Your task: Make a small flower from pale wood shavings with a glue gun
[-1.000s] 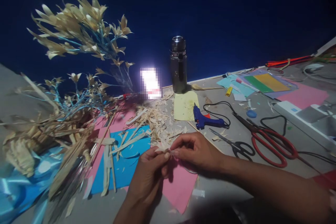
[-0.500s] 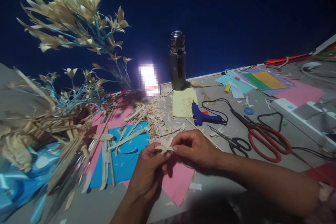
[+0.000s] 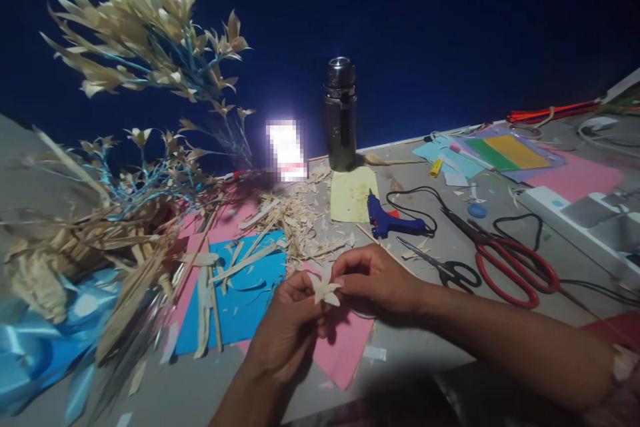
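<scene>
A small cream-coloured flower with pointed petals, looking like dried husk, is held between both hands above a pink sheet. My left hand is closed round its base, thumb pressed on the lower left side. With thumb and forefinger, my right hand pinches a petal at the right. The flower's underside is hidden by the fingers. Just beyond my right hand lie a blue glue gun and small black-handled scissors.
Large red-handled scissors and a white power strip lie to the right. A dark flask stands behind a yellow sheet. Husk scraps, a blue sheet and a branch of husk flowers are on the left.
The flower has turned between my fingers, so its open petals now face me more. Both hands keep their hold, and the view has shifted slightly.
</scene>
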A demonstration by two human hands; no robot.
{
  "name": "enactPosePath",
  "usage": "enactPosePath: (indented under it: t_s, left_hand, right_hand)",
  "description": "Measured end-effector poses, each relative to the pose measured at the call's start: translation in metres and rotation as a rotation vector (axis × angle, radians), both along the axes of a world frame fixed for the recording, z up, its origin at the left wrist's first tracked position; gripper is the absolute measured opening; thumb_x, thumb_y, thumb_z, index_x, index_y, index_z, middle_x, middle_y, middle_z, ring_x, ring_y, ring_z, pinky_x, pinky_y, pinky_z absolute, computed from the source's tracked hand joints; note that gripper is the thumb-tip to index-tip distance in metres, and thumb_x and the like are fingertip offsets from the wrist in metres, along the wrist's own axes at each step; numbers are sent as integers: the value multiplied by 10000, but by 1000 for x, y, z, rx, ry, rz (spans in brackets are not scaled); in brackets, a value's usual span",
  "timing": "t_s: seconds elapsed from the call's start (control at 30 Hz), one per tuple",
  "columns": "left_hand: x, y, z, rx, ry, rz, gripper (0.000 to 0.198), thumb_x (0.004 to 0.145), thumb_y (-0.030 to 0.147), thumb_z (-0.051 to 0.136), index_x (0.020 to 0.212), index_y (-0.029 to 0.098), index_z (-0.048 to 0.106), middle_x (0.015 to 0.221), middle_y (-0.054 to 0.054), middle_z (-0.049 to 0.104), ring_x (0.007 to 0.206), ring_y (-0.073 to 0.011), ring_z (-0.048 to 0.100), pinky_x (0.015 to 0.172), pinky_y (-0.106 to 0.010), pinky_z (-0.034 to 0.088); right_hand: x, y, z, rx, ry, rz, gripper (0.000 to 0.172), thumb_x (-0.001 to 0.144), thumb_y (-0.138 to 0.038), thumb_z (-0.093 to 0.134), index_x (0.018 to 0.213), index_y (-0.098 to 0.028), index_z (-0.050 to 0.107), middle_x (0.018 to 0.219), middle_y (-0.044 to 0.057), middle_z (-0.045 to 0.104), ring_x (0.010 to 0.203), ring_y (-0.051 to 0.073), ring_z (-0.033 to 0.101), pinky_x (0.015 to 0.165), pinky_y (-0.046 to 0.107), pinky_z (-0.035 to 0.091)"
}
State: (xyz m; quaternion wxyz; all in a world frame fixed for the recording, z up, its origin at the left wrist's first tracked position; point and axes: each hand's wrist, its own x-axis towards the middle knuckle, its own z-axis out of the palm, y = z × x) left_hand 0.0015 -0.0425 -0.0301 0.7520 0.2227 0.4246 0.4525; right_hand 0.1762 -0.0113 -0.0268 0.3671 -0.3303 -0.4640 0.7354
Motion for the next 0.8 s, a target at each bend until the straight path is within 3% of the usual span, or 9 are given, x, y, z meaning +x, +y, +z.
enactPosePath:
  t_s: [0.23,0.37,0.53,0.67,0.8]
  left_hand:
    - [-2,-2,-4,-15,-54,-70,324,519,160,947,700,127,681,519,25,606,370,-73,486,397,-199,436]
    - [3,-4,-6,1,-111,-18,385,528,180,970,822,114,730,549,47,556,440,-50,434,452,-187,432]
    - [12,-6,-7,-10,-230,36,344,575,252,976,692,114,684,499,66,469,449,-29,374,430,-140,359]
    - [12,-8,-9,-90,-319,-9,370,582,274,979,741,96,696,524,69,465,458,-19,357,413,-122,333]
    - [12,-8,-14,-190,-422,36,355,583,177,974,771,108,681,587,74,477,474,-13,392,416,-113,333]
  right_hand:
    - [0,0,2,62,-18,7,99,721,-194,721,794,-132,745,628,-25,627,545,84,480,543,221,361]
    - [-1,1,-2,23,15,13,152,716,-246,792,806,-129,759,715,8,689,628,108,552,623,243,410]
    - [-2,1,-8,-90,98,-23,322,654,-332,906,854,-128,758,762,7,699,650,103,585,657,247,431]
    - [-4,0,-8,-167,159,-9,383,610,-357,938,844,-124,745,714,-5,682,618,93,590,606,221,413]
    - [-7,-1,-3,-163,110,-60,307,615,-309,918,767,-123,725,621,-30,640,534,68,518,519,196,342]
